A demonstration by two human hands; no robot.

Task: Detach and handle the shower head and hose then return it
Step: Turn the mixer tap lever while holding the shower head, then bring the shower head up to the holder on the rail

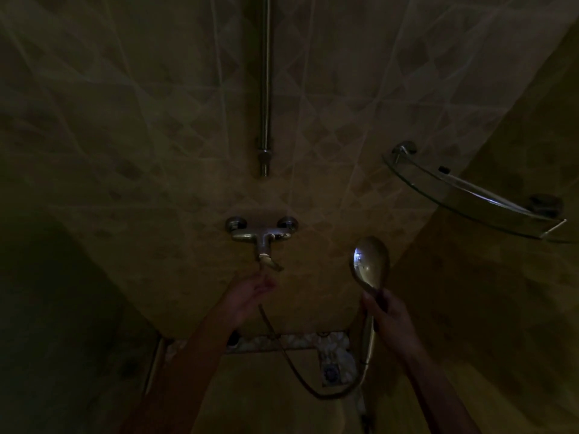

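Chrome shower head [371, 264] was off its rail [265, 89], clamped in our right hand [391, 317]; left hand [250, 292] pinched the hose [282, 349] below the tap [261, 238]; return seemingly remained.

Right hand [390, 314] raised, fist closed (left hand [250, 292] reaching forward).

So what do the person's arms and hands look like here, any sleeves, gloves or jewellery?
Both forearms are bare, with no sleeves in view. The left hand and right hand are ungloved. No watch, ring or bracelet shows, though the dim light could hide small details.
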